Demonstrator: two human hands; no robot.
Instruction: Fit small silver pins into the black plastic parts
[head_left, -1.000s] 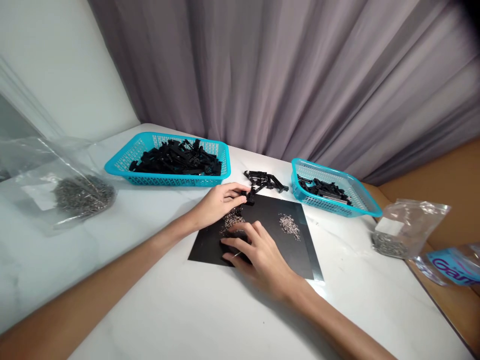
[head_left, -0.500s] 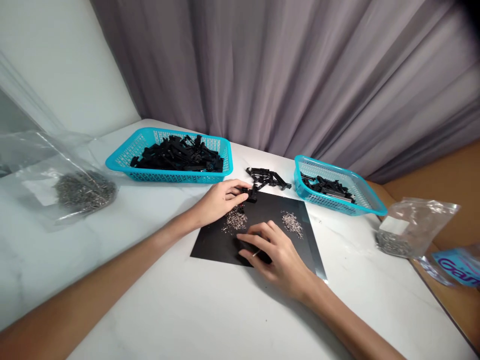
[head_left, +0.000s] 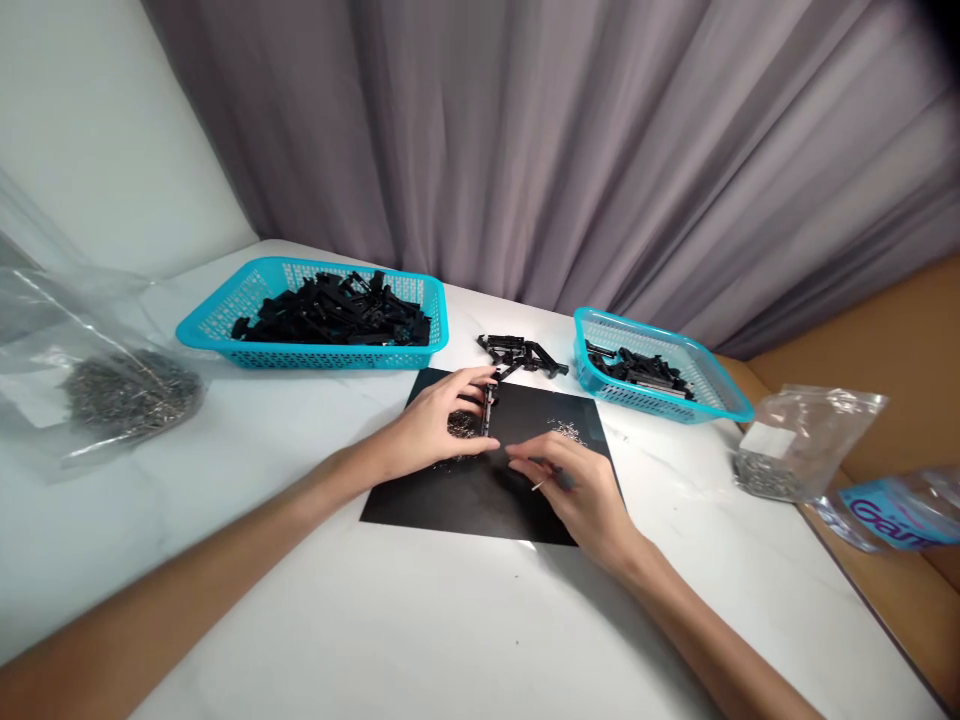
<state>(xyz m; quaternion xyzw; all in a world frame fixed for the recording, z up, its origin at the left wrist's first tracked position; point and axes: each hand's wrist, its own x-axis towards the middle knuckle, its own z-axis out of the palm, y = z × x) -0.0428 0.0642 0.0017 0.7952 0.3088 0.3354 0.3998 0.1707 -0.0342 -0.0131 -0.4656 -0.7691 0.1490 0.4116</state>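
The only view comes from the person's head, above the near side of the white table [head_left: 420, 610], facing forward and down toward the grey curtain [head_left: 480, 150]. It is wide yet fairly near: both forearms run in from the lower corners, and the black sheet [head_left: 450, 505] lies around mid-view.
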